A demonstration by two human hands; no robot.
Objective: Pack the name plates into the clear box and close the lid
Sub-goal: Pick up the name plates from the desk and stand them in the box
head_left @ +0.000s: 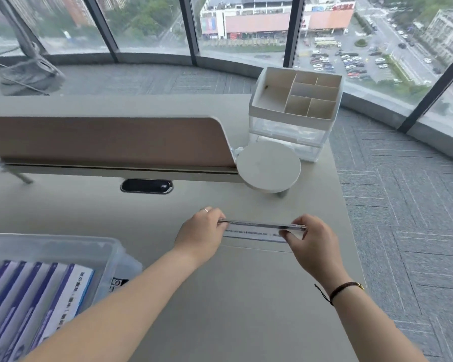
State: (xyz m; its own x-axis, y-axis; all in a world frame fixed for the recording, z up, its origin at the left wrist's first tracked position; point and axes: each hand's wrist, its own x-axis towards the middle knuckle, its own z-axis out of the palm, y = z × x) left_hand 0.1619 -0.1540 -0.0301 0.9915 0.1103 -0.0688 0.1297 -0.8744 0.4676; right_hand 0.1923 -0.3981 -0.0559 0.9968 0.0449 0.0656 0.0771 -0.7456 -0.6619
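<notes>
A clear acrylic name plate (259, 229) with a white and blue printed insert stands on the desk at centre right. My left hand (203, 231) pinches its left end and my right hand (310, 237) pinches its right end. The clear box (107, 248) sits at the lower left, lid off, with several blue and white name plates (32, 296) standing in a row inside it. My left forearm crosses in front of the box's near right corner. No lid is in view.
A tan desk divider (110, 139) runs across the back. A round white stand (268, 167) and a white drawer organiser (296, 100) sit at the back right. The desk's right edge (351, 231) drops to carpet. A dark cable port (147, 185) lies behind my hands.
</notes>
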